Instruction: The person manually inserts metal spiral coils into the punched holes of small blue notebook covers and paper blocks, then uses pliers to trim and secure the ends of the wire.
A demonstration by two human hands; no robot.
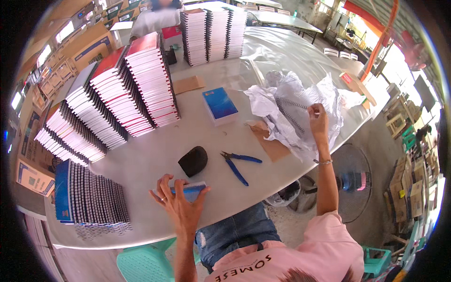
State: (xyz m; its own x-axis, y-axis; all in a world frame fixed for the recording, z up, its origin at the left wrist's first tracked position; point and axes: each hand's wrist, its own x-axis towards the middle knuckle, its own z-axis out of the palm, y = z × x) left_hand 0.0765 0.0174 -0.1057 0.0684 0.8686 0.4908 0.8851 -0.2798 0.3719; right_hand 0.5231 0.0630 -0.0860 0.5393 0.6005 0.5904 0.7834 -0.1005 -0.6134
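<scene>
Head view: my left grip (181, 204) clamps a blue booklet (190, 190) on the counter (155, 155); right grip (318, 118) pinches a wire spiral (293, 104) over crumpled paper (300, 101).

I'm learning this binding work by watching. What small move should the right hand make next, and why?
Probably lift one wire coil out of the white paper and carry it toward the left hand. The right hand already pinches the coil's end, while the left hand holds a blue booklet at the table edge.
</scene>
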